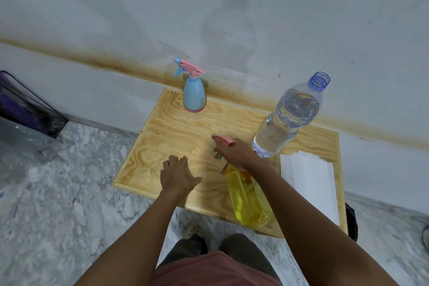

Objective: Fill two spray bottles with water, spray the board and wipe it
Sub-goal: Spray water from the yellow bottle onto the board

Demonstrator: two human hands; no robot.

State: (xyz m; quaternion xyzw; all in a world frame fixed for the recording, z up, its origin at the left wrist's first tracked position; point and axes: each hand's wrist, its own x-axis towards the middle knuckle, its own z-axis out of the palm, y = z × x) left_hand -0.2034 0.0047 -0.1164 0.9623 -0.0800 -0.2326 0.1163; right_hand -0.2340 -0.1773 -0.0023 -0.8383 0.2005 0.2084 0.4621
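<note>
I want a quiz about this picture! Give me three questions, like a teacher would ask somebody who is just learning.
1. True or false: the water bottle has its cap on.
2. Which thing does the right hand grip? A) the blue spray bottle B) the yellow spray bottle C) the water bottle
3. Fill the gap: the blue spray bottle stands upright at the edge of the wooden board that is nearest the ____.

Key: 1 false, its neck is open. 2 B, held up by its pink sprayer head. 3 wall.
</note>
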